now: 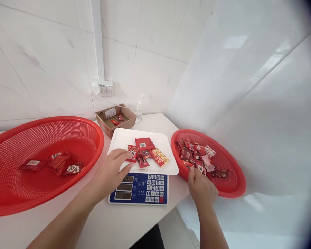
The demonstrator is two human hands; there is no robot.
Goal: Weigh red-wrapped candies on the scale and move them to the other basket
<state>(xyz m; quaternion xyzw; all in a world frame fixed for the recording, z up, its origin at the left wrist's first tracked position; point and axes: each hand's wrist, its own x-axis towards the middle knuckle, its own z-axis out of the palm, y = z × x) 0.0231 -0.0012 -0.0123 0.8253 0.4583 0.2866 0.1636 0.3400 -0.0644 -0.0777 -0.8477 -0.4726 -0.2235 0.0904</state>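
My left hand (115, 169) reaches over the white weighing tray (119, 138) of a digital scale. Its thumb and fingers are apart, with the fingertips close to a red snack packet (132, 153); I cannot tell whether they touch. Several packets lie together on the tray, among them a flat red one (144, 143) with a barcode and a red and yellow one (160, 157). My right hand (203, 188) is closed at the near rim of the right red basket (235, 173), beside small red packets (188, 154). What its fingers hold is hidden.
A larger red basket (93, 133) with a few red packets (62, 162) stands at left. Behind the scale is an open cardboard box (107, 128) holding red packets, beside a clear plastic bottle (139, 105). The scale's blue keypad panel (138, 197) faces me. The table's edge runs along the right.
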